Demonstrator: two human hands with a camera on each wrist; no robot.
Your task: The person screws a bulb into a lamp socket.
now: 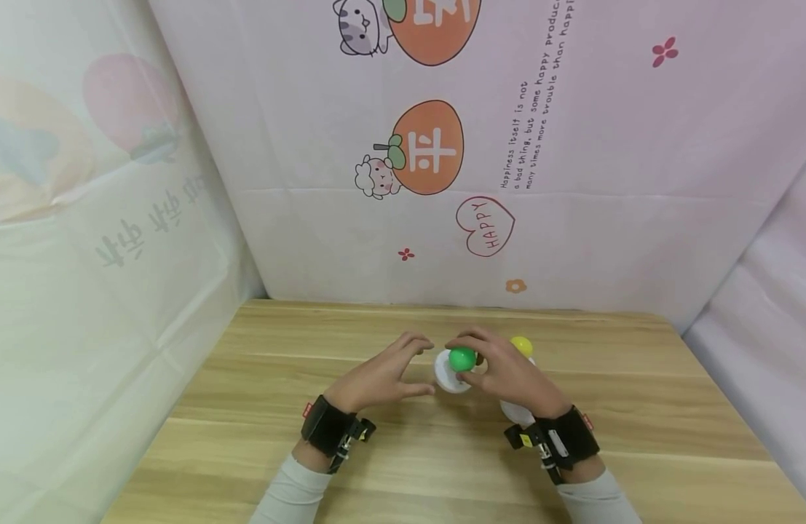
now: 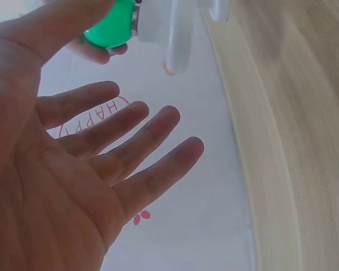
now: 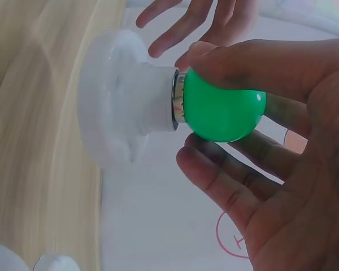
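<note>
A green light bulb (image 3: 225, 110) sits in a round white lamp holder (image 3: 116, 101), its metal collar showing at the socket's mouth. My right hand (image 1: 504, 367) holds the bulb, thumb on one side and curled fingers on the other, as the right wrist view shows. Just left of the holder, my left hand (image 1: 383, 375) is held with fingers spread and thumb apart, nothing between them. In the left wrist view its palm and fingers (image 2: 152, 172) are bare, with the green bulb beyond the thumb.
A yellow bulb (image 1: 522, 346) stands behind my right hand, with a white base (image 1: 517, 413) partly hidden under that hand. The wooden table (image 1: 403, 487) meets a printed cloth wall (image 1: 350, 247) at the back. Cloth also hangs on both sides.
</note>
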